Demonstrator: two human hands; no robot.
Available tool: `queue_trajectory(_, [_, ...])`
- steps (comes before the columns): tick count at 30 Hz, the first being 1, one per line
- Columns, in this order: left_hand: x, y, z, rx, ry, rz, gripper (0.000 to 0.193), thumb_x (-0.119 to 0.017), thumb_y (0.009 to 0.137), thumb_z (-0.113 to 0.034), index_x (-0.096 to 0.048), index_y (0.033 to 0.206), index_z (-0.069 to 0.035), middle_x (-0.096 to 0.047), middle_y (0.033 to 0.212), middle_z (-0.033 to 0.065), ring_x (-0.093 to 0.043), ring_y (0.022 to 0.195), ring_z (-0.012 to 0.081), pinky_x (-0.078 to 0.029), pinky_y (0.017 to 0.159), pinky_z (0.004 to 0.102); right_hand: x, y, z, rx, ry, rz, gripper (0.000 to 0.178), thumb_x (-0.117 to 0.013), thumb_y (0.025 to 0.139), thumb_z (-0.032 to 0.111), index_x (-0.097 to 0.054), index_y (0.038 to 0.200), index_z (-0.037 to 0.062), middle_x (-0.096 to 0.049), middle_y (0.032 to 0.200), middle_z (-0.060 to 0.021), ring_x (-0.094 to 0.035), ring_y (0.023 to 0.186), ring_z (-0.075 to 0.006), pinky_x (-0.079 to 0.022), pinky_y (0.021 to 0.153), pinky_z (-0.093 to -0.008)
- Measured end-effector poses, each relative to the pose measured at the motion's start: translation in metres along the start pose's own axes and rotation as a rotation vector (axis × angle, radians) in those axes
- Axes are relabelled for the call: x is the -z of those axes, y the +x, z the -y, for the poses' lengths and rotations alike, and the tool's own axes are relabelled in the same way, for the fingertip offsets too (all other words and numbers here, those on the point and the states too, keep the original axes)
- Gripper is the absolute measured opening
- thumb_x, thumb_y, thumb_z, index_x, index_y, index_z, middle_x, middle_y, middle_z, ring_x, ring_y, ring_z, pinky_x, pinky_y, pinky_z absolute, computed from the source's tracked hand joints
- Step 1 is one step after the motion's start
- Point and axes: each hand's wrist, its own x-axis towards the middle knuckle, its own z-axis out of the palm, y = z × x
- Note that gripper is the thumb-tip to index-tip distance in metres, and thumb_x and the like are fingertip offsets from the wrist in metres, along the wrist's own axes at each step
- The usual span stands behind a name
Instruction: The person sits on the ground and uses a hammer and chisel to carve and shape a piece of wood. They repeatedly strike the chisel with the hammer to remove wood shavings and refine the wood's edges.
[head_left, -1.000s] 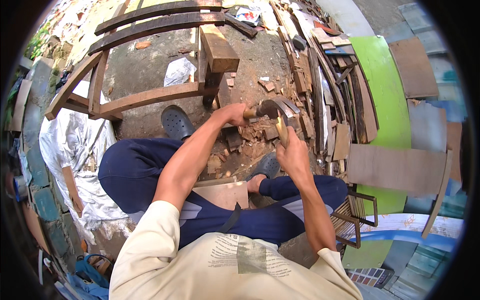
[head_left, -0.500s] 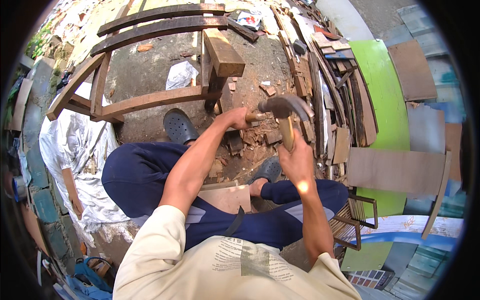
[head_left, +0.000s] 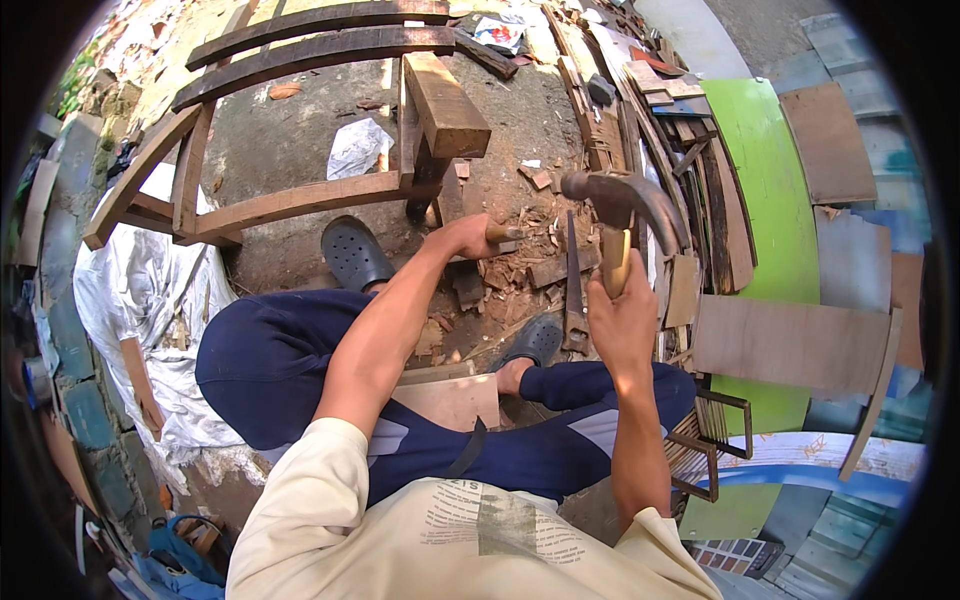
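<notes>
1. Hands apart: left hand [head_left: 463, 238] clamped on a short wooden handle [head_left: 503, 234], tool type can't tell; right hand [head_left: 622, 303] clamped on the hammer [head_left: 628, 200] by its handle.
2. Hammer: up in front of the right hand, right of the short handle, not touching it.
3. Ground ahead: wood scraps [head_left: 520, 268] strewn below and between the hands; handsaw [head_left: 573, 285] lies just left of the right hand, near the right clog [head_left: 541, 338].
4. In the way: wooden frame [head_left: 300, 203] fills upper left, its thick block [head_left: 450, 125] just beyond the left hand; hammer head hides part of the plank pile [head_left: 690, 165] behind it.
5. Left clog [head_left: 356, 252] beside the left forearm; white sheet [head_left: 160, 330] left of the knee; pale board [head_left: 450, 400] between the legs.
6. Far right: green panel [head_left: 765, 230]; slatted rack [head_left: 705, 440] by the right knee.
</notes>
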Motion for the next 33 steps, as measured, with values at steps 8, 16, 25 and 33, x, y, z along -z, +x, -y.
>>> queue_trajectory(8, [-0.011, 0.0, 0.013, 0.004, -0.028, -0.103, 0.027, -0.072, 0.081, -0.024, -0.067, 0.096, -0.002, -0.069, 0.082, 0.0219, -0.062, 0.071, 0.0348, -0.05, 0.069, 0.045, -0.059, -0.012, -0.01, 0.011, -0.058, 0.107, 0.025, -0.066, 0.09, 0.012, -0.059, 0.111, -0.0004, -0.068, 0.077, -0.0263, -0.069, 0.073, -0.0463, -0.055, 0.07, -0.0495])
queue_trajectory(16, [-0.011, -0.005, 0.005, -0.135, -0.02, -0.039, 0.024, -0.072, 0.079, -0.021, -0.065, 0.094, -0.004, -0.069, 0.082, 0.0208, -0.063, 0.074, 0.0347, -0.05, 0.072, 0.0455, -0.048, -0.024, -0.027, -0.049, 0.122, -0.029, 0.022, -0.064, 0.086, 0.006, -0.059, 0.107, -0.0003, -0.065, 0.076, -0.0229, -0.067, 0.072, -0.0427, -0.053, 0.068, -0.0441])
queue_trajectory(25, [-0.019, 0.0, 0.018, -0.146, -0.065, -0.12, 0.027, -0.074, 0.081, -0.023, -0.07, 0.1, -0.005, -0.071, 0.085, 0.0211, -0.066, 0.077, 0.0315, -0.051, 0.073, 0.0442, -0.048, -0.032, -0.028, -0.023, 0.06, 0.115, 0.02, -0.066, 0.087, 0.006, -0.059, 0.106, 0.0012, -0.067, 0.082, -0.026, -0.069, 0.08, -0.0465, -0.054, 0.068, -0.0455])
queue_trajectory(33, [-0.005, -0.003, 0.01, -0.102, -0.056, -0.026, 0.023, -0.069, 0.081, -0.019, -0.067, 0.096, -0.003, -0.07, 0.085, 0.0211, -0.065, 0.076, 0.0342, -0.051, 0.072, 0.0449, -0.056, -0.019, -0.025, -0.139, -0.287, 0.331, 0.024, -0.066, 0.086, 0.007, -0.059, 0.109, 0.0015, -0.067, 0.081, -0.0294, -0.068, 0.081, -0.0484, -0.054, 0.072, -0.0499])
